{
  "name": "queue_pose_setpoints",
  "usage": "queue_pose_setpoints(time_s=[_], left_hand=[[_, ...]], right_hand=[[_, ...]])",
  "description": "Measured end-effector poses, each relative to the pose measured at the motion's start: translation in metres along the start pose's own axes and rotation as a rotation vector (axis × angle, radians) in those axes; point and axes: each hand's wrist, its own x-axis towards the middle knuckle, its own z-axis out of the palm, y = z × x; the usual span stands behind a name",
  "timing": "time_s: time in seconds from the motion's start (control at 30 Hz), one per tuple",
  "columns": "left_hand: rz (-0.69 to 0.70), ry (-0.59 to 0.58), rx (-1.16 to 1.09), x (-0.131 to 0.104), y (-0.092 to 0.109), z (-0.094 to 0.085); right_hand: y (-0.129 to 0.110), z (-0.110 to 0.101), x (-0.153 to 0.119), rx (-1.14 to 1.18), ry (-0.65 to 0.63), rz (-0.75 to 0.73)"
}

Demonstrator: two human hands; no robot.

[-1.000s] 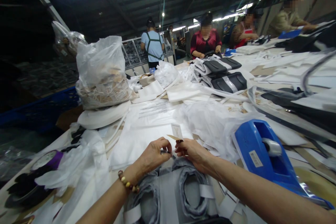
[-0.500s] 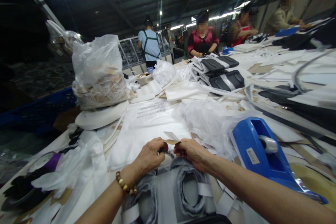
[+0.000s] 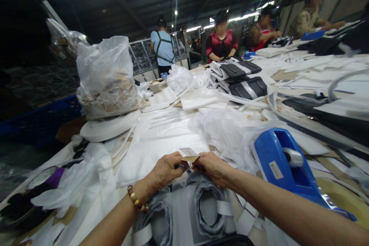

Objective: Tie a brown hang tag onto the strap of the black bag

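Above the grey fabric piece (image 3: 198,203), left hand (image 3: 165,169) and right hand (image 3: 211,167) together pinch a paper tag (image 3: 188,153)

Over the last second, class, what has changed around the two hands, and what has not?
The small paper tag pinched between the left hand and right hand has tipped from upright to lying nearly flat. Both hands have kept their pinch above the grey fabric piece. The blue tape dispenser has not moved.
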Motion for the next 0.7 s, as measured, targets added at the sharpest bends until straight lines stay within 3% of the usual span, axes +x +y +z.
queue_pose_setpoints(time_s=[0.27,0.5,0.7], left_hand=[[0.001,-0.056,0.122,-0.001,-0.005,-0.001],[0.084,-0.115,0.276,-0.002,0.006,-0.006],[0.129,-0.125,0.358,0.000,0.003,-0.004]], right_hand=[[0.002,-0.001,-0.002,0.001,-0.060,0.004],[-0.002,-0.002,-0.007,-0.027,-0.062,0.004],[-0.003,-0.001,-0.008,-0.024,-0.073,-0.006]])
